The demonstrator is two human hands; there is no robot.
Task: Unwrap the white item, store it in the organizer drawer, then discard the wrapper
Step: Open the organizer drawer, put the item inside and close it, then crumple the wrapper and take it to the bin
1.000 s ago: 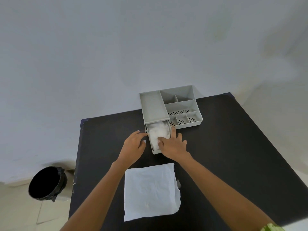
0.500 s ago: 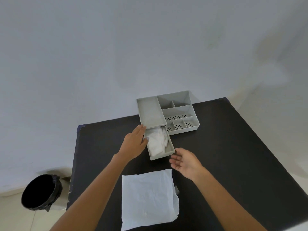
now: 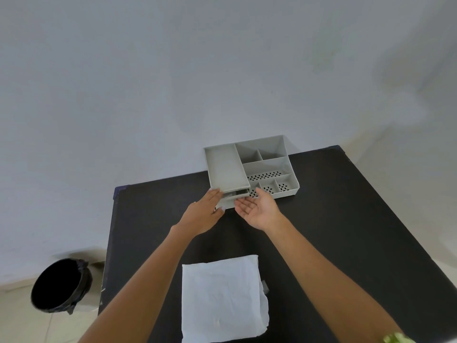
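Observation:
A grey organizer (image 3: 265, 164) with several compartments stands at the table's far edge. Its drawer (image 3: 231, 199) under the left section is pushed almost fully in, only a thin gap showing. The white item inside is hidden. My left hand (image 3: 204, 212) rests flat against the drawer's left front corner, fingers extended. My right hand (image 3: 257, 210) is open, palm up, fingertips at the drawer front, holding nothing. The white wrapper (image 3: 222, 298), a flat paper sheet, lies spread on the table near me between my forearms.
The black table (image 3: 346, 231) fills the right and centre. A black-lined waste bin (image 3: 60, 285) stands on the floor off the table's left side. A white wall rises behind the organizer.
The drawer, open with the white item showing, has slid nearly shut. My right hand came off the item, pulled back, then returned to the drawer front. My left hand stayed at the drawer.

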